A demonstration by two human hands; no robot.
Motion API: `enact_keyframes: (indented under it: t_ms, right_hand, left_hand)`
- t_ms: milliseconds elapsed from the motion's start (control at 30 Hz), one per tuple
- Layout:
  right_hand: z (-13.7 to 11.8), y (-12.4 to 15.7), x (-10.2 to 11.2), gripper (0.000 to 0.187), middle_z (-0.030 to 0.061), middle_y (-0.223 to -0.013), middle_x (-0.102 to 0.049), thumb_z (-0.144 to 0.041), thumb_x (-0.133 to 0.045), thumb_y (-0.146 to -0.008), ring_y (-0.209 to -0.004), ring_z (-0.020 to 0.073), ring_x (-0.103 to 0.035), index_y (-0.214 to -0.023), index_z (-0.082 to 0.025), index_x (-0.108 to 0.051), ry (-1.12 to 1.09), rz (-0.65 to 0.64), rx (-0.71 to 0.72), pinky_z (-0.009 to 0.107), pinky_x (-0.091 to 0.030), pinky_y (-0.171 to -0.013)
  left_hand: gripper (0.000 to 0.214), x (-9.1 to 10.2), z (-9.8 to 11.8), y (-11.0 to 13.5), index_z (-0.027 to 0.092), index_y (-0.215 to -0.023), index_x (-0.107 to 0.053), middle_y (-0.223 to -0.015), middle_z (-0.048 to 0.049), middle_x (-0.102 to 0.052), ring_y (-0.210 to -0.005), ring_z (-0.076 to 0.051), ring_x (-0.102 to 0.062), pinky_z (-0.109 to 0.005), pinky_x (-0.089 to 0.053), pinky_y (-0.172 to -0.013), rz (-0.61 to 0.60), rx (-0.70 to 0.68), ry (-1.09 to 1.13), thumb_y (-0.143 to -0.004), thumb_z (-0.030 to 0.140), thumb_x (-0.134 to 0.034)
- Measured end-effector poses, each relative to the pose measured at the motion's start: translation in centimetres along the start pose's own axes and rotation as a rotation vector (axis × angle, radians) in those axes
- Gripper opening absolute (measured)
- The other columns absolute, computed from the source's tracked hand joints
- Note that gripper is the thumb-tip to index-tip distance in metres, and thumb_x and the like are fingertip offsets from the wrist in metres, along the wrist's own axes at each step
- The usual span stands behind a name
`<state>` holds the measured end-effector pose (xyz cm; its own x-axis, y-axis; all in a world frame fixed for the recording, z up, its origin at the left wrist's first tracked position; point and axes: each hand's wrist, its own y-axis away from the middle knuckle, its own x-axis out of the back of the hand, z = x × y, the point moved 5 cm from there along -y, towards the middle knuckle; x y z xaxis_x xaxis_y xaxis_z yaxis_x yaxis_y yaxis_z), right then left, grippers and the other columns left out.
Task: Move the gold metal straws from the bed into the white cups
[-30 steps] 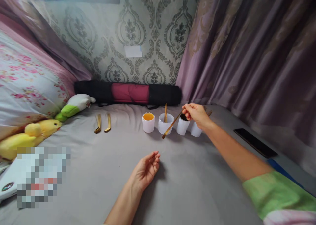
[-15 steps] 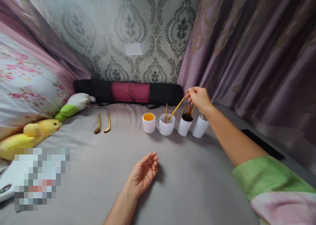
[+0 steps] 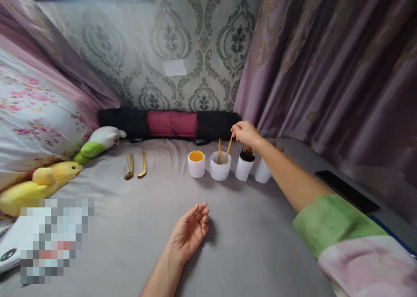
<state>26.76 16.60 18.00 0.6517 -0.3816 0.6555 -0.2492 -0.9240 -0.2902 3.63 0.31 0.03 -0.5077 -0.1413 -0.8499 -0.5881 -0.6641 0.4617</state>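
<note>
We see a grey damask-papered wall [image 3: 202, 49] behind the far edge of the grey-sheeted bed [image 3: 260, 245], mauve curtains [image 3: 325, 71] along its right edge, a floral pillow [image 3: 35, 114] at its left edge.

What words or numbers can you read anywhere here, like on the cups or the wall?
No words or numbers can be read.
White wall patch: blank.
White cups: plain, no print.
Phone: dark screen, nothing shows.
Blocky square at lower left: too blurred to read.
Gold stick in the right hand: no marks visible.
</note>
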Motion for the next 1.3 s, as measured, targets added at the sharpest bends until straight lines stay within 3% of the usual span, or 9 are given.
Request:
enact_keyframes:
  t_ms: [400, 1067, 1300]
  right_hand:
    - [0.8, -0.2, -2.1, 0.017, 0.0027, -0.059, -0.063, -0.021, -0.047, -0.077, -0.04, 0.0049, -0.05, -0.068, -0.014, -0.059, 0.024, -0.138, 0.003, 0.013, -0.034, -0.038]
    - [0.3, 0.7, -3.9, 0.017, -0.0002, -0.048, -0.057, -0.016, -0.05, -0.076, -0.036, 0.0044, -0.045, -0.06, -0.015, -0.055, -0.002, -0.2, -0.114, 0.014, -0.031, -0.034]
    - [0.4, 0.8, -4.4, 0.019, 0.0022, -0.053, -0.059, -0.016, -0.046, -0.079, -0.036, 0.005, -0.045, -0.063, -0.014, -0.055, 0.059, -0.19, -0.18, 0.016, -0.033, -0.035]
  left_hand:
    - [0.013, 0.0, 0.0, 0.0, 0.009, -0.086, -0.059, -0.074, -0.0062, -0.062, -0.057, -0.008, -0.056, -0.019, -0.046, -0.052, 0.009, 0.003, 0.003, -0.077, 0.016, -0.054]
    - [0.014, 0.0, 0.0, -0.2, 0.008, -0.086, -0.059, -0.074, -0.0061, -0.061, -0.057, -0.008, -0.055, -0.019, -0.046, -0.052, -0.014, 0.005, 0.008, -0.077, 0.017, -0.053]
    - [0.014, 0.1, -0.1, -0.3, 0.008, -0.086, -0.059, -0.074, -0.0062, -0.062, -0.057, -0.008, -0.055, -0.019, -0.045, -0.052, -0.007, -0.002, -0.001, -0.078, 0.017, -0.053]
